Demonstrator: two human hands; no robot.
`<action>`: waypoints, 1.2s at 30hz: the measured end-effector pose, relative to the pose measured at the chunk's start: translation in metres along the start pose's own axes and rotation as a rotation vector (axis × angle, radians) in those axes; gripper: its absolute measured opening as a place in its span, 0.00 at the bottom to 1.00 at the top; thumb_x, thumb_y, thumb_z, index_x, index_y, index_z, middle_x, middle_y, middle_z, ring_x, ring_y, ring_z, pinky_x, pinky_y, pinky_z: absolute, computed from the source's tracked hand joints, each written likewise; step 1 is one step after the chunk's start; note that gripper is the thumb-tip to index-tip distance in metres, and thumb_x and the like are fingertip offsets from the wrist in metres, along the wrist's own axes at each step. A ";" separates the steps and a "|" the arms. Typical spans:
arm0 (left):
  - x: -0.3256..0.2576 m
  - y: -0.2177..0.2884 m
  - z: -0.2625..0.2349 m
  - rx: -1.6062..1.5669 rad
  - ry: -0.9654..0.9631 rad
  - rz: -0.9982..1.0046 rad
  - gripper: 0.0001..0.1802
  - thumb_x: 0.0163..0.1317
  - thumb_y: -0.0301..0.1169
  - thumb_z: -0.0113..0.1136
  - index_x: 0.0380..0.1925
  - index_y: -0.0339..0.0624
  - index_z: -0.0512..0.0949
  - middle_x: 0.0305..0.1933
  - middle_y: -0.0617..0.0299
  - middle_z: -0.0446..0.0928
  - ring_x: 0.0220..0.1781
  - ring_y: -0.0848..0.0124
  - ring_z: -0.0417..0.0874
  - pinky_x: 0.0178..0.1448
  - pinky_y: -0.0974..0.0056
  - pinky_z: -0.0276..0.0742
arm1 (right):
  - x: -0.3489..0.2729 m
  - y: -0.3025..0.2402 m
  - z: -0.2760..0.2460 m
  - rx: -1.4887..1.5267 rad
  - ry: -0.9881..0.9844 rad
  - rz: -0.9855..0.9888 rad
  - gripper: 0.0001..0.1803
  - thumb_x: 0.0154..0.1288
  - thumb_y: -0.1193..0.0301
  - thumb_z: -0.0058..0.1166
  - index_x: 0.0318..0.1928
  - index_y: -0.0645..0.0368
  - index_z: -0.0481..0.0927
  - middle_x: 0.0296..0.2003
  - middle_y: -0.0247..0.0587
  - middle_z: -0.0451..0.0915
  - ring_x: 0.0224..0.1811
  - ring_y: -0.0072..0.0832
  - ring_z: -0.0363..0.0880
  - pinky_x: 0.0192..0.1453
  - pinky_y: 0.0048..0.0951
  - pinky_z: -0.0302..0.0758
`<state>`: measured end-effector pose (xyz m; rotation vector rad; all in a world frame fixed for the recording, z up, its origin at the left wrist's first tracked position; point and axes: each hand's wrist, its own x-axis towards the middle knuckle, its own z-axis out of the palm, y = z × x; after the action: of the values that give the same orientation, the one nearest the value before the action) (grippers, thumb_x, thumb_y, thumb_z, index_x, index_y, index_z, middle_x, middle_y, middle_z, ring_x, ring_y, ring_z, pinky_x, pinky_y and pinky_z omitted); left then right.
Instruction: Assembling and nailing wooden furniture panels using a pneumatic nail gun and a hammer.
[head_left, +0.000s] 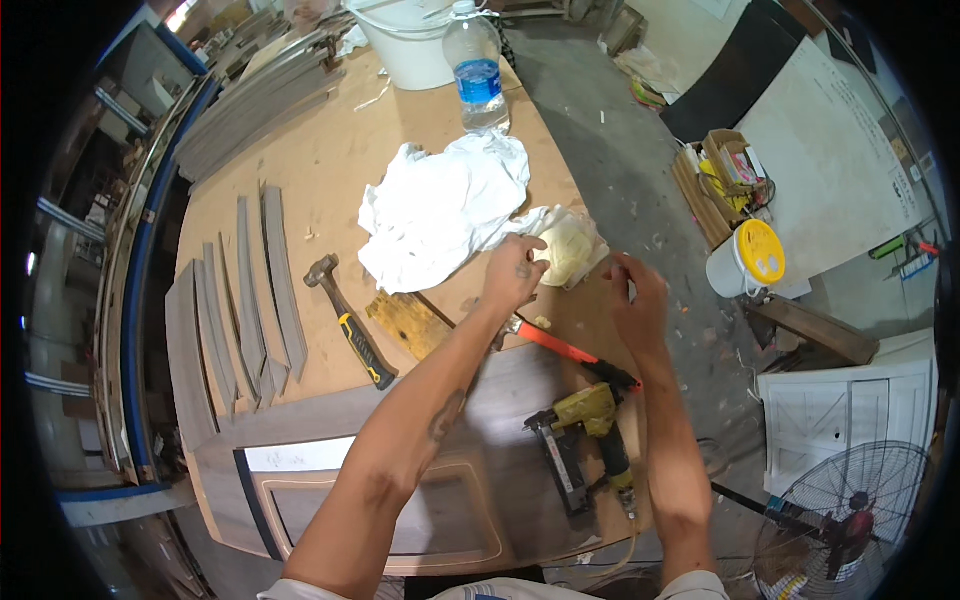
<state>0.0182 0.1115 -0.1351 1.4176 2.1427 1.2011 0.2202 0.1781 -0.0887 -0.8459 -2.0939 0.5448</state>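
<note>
My left hand (516, 273) reaches across the table, fingers bent and pinched at the near-left edge of a pale yellow lump (566, 252) that looks soft, with wrapping around it. Whether anything is between those fingers is hidden. My right hand (638, 292) is just right of the lump, apart from it, with curled fingers; what they may hold is too small to make out. A crumpled white cloth (440, 205) lies beyond my left hand. Between my forearms rest a tool with an orange-red handle (562, 347) and a yellow-green nail gun (582, 420).
Left of my forearm lie a hammer (352, 325), a stained wood block (408, 322) and several grey strips (250, 290). A grey framed panel (420, 500) covers the near table. Farther off stand a water bottle (478, 80) and white bucket (405, 45). A fan (850, 520) stands at right.
</note>
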 end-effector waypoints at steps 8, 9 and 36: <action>-0.009 -0.008 0.007 -0.218 -0.054 -0.132 0.08 0.49 0.23 0.67 0.31 0.38 0.81 0.28 0.69 0.70 0.31 0.76 0.70 0.36 0.69 0.67 | -0.001 0.004 0.031 0.116 -0.034 0.139 0.16 0.59 0.72 0.58 0.49 0.57 0.79 0.36 0.41 0.84 0.41 0.41 0.80 0.49 0.40 0.71; -0.013 -0.007 0.009 -0.214 -0.059 -0.131 0.08 0.49 0.23 0.67 0.31 0.38 0.81 0.28 0.69 0.70 0.31 0.76 0.70 0.36 0.69 0.67 | 0.000 0.007 0.036 0.140 -0.067 0.115 0.19 0.58 0.72 0.59 0.52 0.56 0.78 0.37 0.40 0.84 0.43 0.41 0.80 0.50 0.40 0.70; 0.012 -0.001 -0.019 0.179 -0.266 -0.016 0.32 0.43 0.38 0.76 0.52 0.48 0.81 0.36 0.53 0.76 0.53 0.54 0.70 0.60 0.56 0.68 | 0.047 0.028 0.057 -0.279 -0.515 0.030 0.53 0.42 0.55 0.73 0.68 0.57 0.61 0.51 0.31 0.80 0.63 0.33 0.66 0.65 0.55 0.51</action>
<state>0.0005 0.1127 -0.1221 1.5326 2.1099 0.7791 0.1638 0.2262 -0.1160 -0.9693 -2.6772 0.5338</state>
